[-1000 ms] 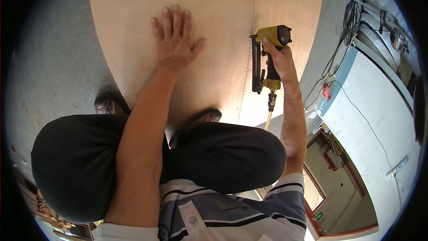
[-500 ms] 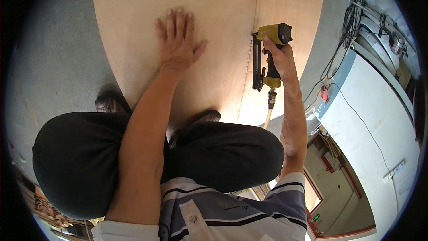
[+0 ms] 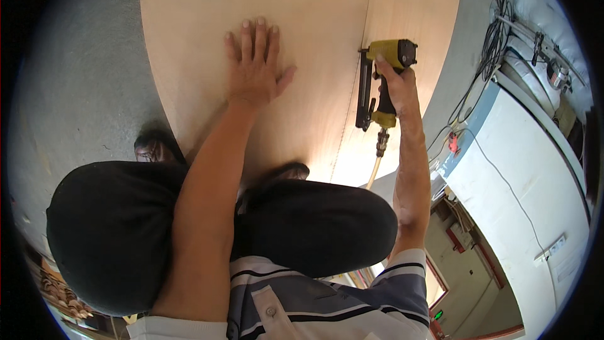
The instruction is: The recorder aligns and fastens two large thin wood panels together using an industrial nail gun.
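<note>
My left hand (image 3: pixel 255 72) lies flat on a large pale wood board (image 3: pixel 302 0), its fingers spread and holding nothing. In my right hand (image 3: pixel 399 85) is a yellow and black pneumatic staple gun (image 3: pixel 387 50), my fingers wrapped round its grip. The nose of the gun meets the board at a seam where two panels adjoin. A row of staples (image 3: pixel 345 132) runs along that seam on the near side of the gun. From the base of the grip a pale air hose (image 3: pixel 375 170) leads down past my knee.
Grey floor (image 3: pixel 82 75) borders the board on both sides. To the right stands a white cabinet or panel (image 3: pixel 509 170) with a power strip (image 3: pixel 553 249) on it. Black cables (image 3: pixel 497 38) hang or lie near bagged items. My shoes (image 3: pixel 289 171) are at the board's near edge.
The staple gun has shifted slightly along the seam relative to the board, and the whole view has moved a little. My left hand still rests flat.
</note>
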{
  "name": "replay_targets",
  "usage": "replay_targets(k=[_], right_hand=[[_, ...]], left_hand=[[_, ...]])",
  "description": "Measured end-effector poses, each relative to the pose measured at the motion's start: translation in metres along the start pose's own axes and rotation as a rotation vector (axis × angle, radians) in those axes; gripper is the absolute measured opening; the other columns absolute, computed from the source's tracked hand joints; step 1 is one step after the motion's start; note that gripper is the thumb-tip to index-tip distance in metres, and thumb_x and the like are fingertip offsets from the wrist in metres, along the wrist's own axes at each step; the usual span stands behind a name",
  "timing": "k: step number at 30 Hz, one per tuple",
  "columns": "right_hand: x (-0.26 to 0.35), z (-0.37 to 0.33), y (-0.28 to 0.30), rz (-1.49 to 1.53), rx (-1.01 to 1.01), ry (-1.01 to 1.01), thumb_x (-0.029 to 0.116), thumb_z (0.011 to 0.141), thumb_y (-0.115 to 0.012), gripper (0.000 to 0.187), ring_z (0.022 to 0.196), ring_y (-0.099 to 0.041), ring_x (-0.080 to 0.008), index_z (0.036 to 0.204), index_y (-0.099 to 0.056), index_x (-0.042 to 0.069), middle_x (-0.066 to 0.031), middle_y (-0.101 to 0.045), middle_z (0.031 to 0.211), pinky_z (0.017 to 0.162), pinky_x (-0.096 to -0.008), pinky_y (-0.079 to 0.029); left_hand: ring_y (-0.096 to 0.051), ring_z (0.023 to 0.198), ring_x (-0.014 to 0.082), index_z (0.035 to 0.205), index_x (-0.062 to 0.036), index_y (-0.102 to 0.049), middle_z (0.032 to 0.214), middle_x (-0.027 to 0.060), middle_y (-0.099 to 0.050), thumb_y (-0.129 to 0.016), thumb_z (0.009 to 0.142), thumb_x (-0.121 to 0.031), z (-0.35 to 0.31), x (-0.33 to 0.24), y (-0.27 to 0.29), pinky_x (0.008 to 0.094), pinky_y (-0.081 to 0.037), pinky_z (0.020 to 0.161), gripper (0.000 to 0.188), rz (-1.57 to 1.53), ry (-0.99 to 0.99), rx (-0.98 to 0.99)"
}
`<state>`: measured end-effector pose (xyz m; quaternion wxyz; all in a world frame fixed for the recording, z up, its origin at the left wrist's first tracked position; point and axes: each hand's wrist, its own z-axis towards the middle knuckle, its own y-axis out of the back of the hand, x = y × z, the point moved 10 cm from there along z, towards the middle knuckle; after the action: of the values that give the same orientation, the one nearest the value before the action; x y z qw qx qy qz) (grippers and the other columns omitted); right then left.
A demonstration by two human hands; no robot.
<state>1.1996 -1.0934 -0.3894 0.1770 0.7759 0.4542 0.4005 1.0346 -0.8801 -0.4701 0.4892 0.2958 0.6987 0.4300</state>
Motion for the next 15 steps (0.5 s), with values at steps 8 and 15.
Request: replay_targets(k=[8, 15], right_hand=[[0.016, 0.005, 0.004, 0.093, -0.017, 0.025, 0.041, 0.084, -0.070, 0.038, 0.050, -0.051, -0.0091, 0.088, -0.067, 0.004, -0.0031, -0.061, 0.069, 0.047, -0.0247, -0.043], [0.023, 0.012, 0.001, 0.055, 0.041, -0.004, 0.040, 0.082, -0.071, 0.036, 0.056, -0.054, -0.0102, 0.080, -0.066, 0.004, -0.0015, -0.060, 0.068, 0.052, -0.0269, -0.043]], left_hand=[[-0.015, 0.145, 0.0429, 0.146, -0.0018, -0.034, 0.156, 0.0221, -0.021, -0.056, 0.086, -0.054, -0.003, -0.001, 0.006, 0.0657, -0.005, 0.113, 0.083, -0.099, -0.014, -0.059], [-0.020, 0.142, 0.0440, 0.145, -0.0014, -0.036, 0.153, 0.0230, -0.026, -0.056, 0.086, -0.053, -0.005, 0.001, 0.010, 0.0657, -0.009, 0.113, 0.081, -0.031, -0.028, -0.076]])
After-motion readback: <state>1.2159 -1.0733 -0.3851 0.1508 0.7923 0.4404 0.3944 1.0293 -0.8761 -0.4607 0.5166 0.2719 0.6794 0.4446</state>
